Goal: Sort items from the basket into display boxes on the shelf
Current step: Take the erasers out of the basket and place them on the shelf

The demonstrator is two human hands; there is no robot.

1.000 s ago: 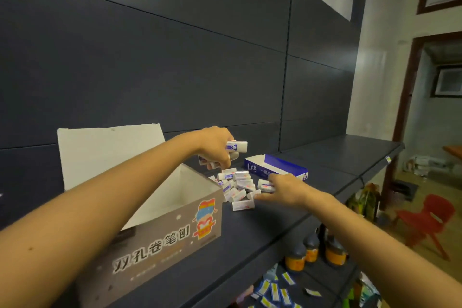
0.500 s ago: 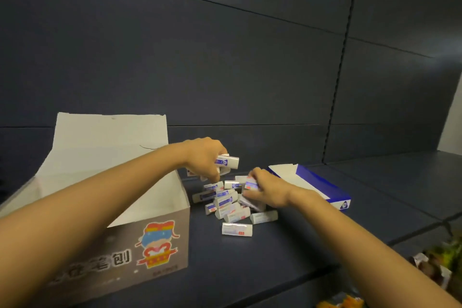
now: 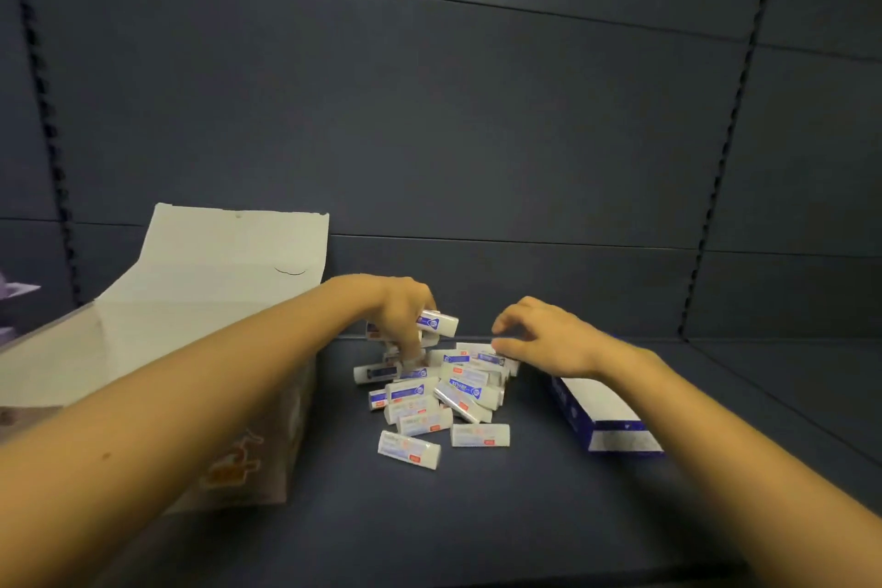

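The left hand (image 3: 403,315) has its fingers closed around a small stack of white erasers (image 3: 436,322), one poking out sideways past the knuckles, others tucked beneath. That grip is the same as a moment ago; it has only dipped lower toward the heap. The right hand (image 3: 549,339) is what has changed: half a second back it was pinched on an eraser at the pile's edge, and now its fingers are spread and curled with nothing between them, hovering just over the far right side of the pile of erasers (image 3: 439,396). So a piece seems to have been let go or passed across, and it is reaching for another.

The pile lies loose on the dark shelf (image 3: 525,516), between the two boxes. The blue display box (image 3: 601,415) lies just beside the pile, under the right wrist, its white inside showing no erasers that I can see. The large open carton (image 3: 191,301) stands on the left, its flap up against the back panel.

Judging from this, the sorting is barely begun: most erasers are still out on the shelf.
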